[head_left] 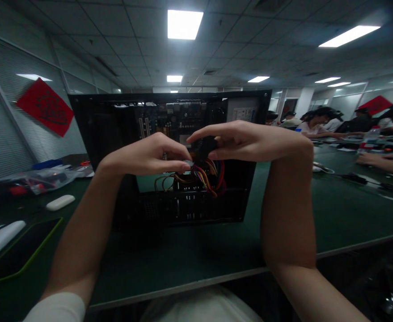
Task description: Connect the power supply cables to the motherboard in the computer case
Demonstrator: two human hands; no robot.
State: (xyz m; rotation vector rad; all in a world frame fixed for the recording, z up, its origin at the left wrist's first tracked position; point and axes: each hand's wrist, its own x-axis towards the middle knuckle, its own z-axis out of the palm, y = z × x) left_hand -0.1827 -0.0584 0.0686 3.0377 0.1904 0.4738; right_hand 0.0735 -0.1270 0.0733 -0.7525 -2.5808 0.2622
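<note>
An open black computer case (95, 120) stands upright on the table in front of me, its inside facing me. My left hand (145, 154) pinches a pale wire connector (189, 163) between thumb and fingertips. From it, a bundle of red, yellow and other coloured wires (211, 183) loops downward. Just to the right, my right hand (246, 139) curls its thumb and fingers around a dark, rounded piece (207, 147), whose kind I cannot make out. Behind both hands, a motherboard (172, 117) shows in the case, partly covered by them. A labelled metal box (245, 109) fills the upper right corner.
On the green table (183, 259) at left lie a phone-like slab with a lime edge (23, 252), a small white case (61, 202) and a clear plastic bag (42, 183). Black cables (353, 178) lie at right. Another person's hands (380, 162) and a bottle (372, 134) are beyond.
</note>
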